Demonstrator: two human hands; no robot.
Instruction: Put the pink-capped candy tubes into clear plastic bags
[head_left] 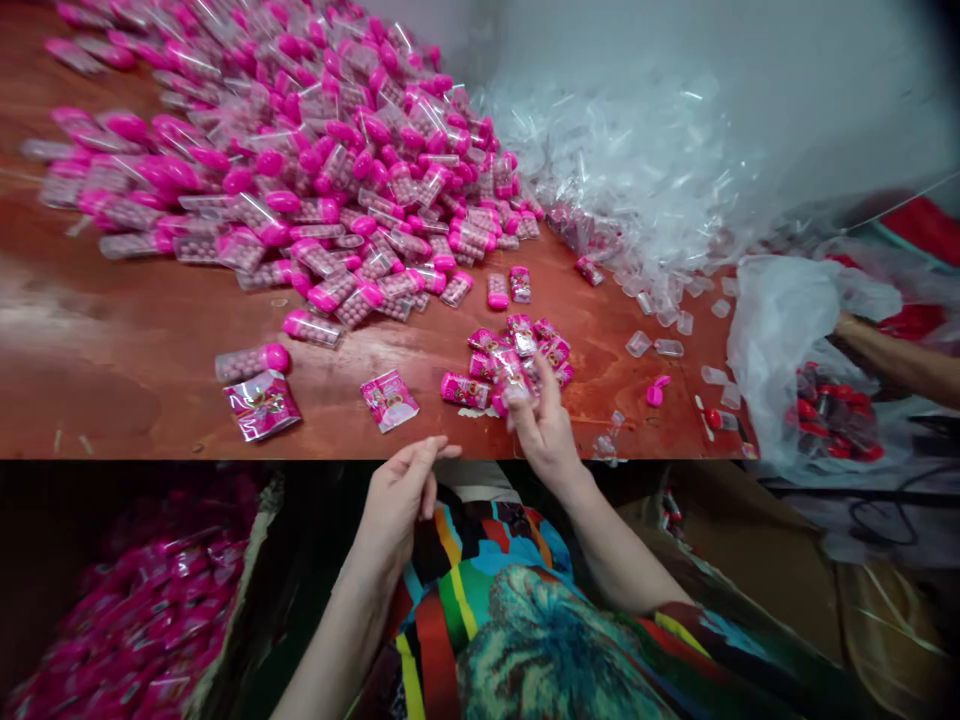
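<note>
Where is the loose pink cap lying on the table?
In the head view, the pink cap lies alone on the table, right of the right hand, near empty clear tubes.

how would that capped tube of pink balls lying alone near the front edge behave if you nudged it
The capped tube lies on its side and looks rounded, so it would probably roll across the smooth red tabletop. Its clear plastic wall looks stiff, and small, it is likely light.

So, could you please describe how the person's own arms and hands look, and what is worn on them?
Both forearms are bare: the left hand and right hand show no gloves, rings, watch or bracelets. No sleeve covers either forearm. Only near the right upper arm does a garment begin, boldly patterned in teal, red, yellow, green and black stripes.
</note>
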